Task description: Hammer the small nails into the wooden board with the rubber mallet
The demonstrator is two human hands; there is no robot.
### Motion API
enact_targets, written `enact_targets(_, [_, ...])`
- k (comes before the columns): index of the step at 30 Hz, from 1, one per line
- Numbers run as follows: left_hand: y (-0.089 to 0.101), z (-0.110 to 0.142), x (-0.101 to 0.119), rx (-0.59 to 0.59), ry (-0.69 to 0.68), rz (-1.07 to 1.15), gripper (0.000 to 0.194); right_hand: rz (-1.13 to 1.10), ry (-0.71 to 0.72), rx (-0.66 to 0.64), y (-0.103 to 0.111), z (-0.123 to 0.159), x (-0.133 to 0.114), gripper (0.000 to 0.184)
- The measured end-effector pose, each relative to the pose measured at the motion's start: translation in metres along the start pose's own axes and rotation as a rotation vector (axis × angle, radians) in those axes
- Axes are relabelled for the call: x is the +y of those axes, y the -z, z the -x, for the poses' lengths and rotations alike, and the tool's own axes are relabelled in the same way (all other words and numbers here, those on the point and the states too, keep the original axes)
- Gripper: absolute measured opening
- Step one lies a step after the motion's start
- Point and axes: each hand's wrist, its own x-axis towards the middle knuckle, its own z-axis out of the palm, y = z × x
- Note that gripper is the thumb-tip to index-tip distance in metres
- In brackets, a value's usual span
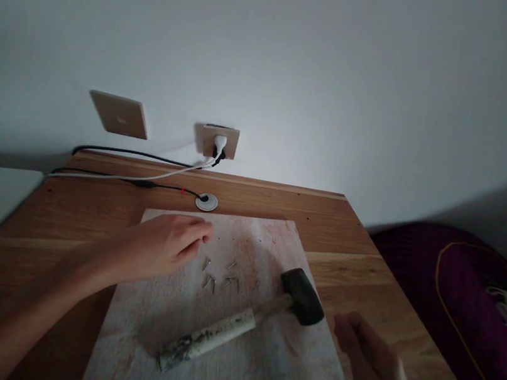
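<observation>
A pale wall (310,65) fills the upper part of the view, and a wooden table (351,265) stands against it. On the table lies a whitish board (145,307) with reddish smudges, and beyond the table's right side spreads a dark purple cloth (459,310) (a thin yellow line curves across it).

The hammer (246,321) lies slantwise on the board, its black head towards the right edge and its pale, dark-stained grip towards the lower left. The left hand (176,241) is over the board's upper left part, fingers curled in and narrow (whether anything small sits between them, I cannot tell). The right hand (369,356) is just beside the board's right edge, near the hammer's head; it is blurred, and I cannot tell how wide its fingers stand or whether they hold anything.

On the wall are a blank-looking plate (119,115) and, to its right, a socket (232,143) with a white plug (220,143) in it. A white cable (160,177) and black cables (135,153) run leftward along the table's back, one black cable entering a round grommet (206,206).

Smallest are the loose nails (213,283), scattered on the board between the left hand and the hammer's head, and a row of tiny dark dots (246,240) near its far edge.
</observation>
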Motion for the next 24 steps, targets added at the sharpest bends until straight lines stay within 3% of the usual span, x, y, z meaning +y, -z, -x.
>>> enact_targets(3, [0.006, 0.014, 0.003, 0.098, 0.02, 0.0, 0.018, 0.011, -0.108, 0.088, -0.004, 0.012, 0.024, 0.037])
enact_targets(6, [-0.001, 0.042, 0.001, 0.188, 0.097, 0.025, 0.019, 0.066, -0.143, 0.176, -0.009, 0.015, 0.034, 0.042])
enact_targets(12, [-0.032, 0.12, 0.013, 0.496, 0.652, 0.368, 0.042, 0.024, -0.112, 0.146, -0.026, 0.018, 0.034, 0.039])
enact_targets(14, [-0.035, 0.139, 0.026, 0.493, 0.795, 0.532, 0.047, 0.022, -0.091, 0.138, -0.029, 0.019, 0.033, 0.036])
enact_targets(16, [-0.036, 0.15, 0.039, 0.491, 0.855, 0.646, 0.051, 0.042, -0.09, 0.139, -0.03, 0.019, 0.031, 0.037])
enact_targets(20, [-0.036, 0.157, 0.058, 0.509, 0.89, 0.704, 0.059, 0.14, -0.068, 0.162, -0.03, 0.022, 0.028, 0.039])
enact_targets(24, [-0.037, 0.156, 0.064, 0.482, 0.917, 0.725, 0.061, 0.166, -0.061, 0.154, -0.029, 0.026, 0.024, 0.039])
